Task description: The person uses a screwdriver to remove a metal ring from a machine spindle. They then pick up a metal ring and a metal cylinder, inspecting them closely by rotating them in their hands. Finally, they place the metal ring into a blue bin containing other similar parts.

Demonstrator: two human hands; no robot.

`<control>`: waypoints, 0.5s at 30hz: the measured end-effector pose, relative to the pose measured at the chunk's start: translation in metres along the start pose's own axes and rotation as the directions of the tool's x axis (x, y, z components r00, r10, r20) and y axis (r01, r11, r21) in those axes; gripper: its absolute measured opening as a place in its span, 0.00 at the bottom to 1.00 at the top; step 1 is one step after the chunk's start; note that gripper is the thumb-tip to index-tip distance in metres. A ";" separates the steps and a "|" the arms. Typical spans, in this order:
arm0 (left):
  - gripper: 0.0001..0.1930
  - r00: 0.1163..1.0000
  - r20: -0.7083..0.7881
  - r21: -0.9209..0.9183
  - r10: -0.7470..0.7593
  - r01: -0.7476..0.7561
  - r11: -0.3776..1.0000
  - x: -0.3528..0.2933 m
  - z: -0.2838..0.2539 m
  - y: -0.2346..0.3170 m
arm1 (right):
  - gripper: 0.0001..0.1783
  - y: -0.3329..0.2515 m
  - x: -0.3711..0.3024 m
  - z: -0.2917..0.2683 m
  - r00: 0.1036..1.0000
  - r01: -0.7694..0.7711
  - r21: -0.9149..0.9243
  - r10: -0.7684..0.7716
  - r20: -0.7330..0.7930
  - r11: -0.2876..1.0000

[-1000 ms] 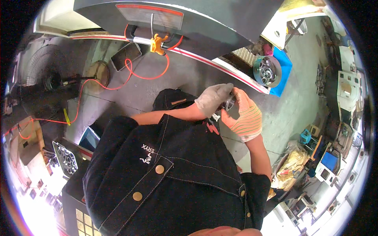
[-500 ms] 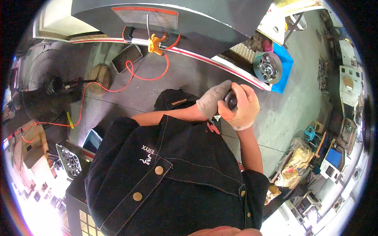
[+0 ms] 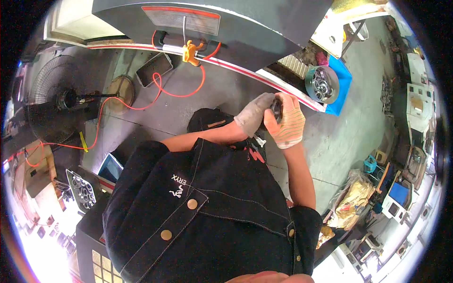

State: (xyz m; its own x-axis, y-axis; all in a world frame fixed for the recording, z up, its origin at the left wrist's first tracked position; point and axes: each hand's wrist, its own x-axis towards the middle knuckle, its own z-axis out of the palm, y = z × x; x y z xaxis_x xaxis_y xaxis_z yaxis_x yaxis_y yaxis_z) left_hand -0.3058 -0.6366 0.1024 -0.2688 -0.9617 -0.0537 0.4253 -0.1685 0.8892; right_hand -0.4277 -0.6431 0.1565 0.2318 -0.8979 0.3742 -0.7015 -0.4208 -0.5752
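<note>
A small dark, rounded part [image 3: 277, 108] is held up between my two gloved hands in front of my chest. My right hand [image 3: 289, 121], in a pale glove with thin stripes, wraps round the part with its fingers over the far side and the thumb nearer me. From the left, my left hand [image 3: 255, 114] in a greyish glove closes against the same part, its fingertips meeting those of the right. Much of the part is covered by the fingers, so its exact kind cannot be made out.
Beyond my hands stands a dark grey machine [image 3: 212, 28] with an orange air gun [image 3: 191, 53] on a red hose. A round tub [image 3: 322, 85] of metal rings sits by a blue tray [image 3: 343, 87]. A fan [image 3: 59, 96] stands left; wrapped golden material [image 3: 351, 200] lies right.
Both hands stay closed round the part, which has turned and shows a different side. The right hand has rotated slightly and shifted a little left. The whole view has moved slightly.
</note>
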 end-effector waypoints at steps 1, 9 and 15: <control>0.10 0.982 0.000 -0.395 -0.191 0.175 0.902 -0.001 0.004 0.005 | 0.27 -0.006 0.001 0.001 1.000 -0.023 -0.026 0.022 -0.022 0.999; 0.17 0.598 0.111 -0.654 -0.794 0.645 0.395 0.004 0.017 0.063 | 0.23 -0.007 0.018 -0.020 0.969 0.232 -0.051 -0.226 0.103 0.971; 0.16 0.880 0.396 -0.401 -0.263 0.424 0.812 0.015 -0.031 -0.066 | 0.22 0.012 0.023 -0.028 0.994 -0.082 0.320 0.101 -0.041 0.944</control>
State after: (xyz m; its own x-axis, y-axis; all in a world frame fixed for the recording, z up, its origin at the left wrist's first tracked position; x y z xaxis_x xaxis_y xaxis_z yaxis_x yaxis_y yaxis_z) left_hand -0.3106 -0.6467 0.0287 -0.6909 -0.7159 -0.1008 0.5783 -0.6310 0.5171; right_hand -0.4494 -0.6654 0.1785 0.1322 -0.9297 0.3438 -0.4652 -0.3645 -0.8067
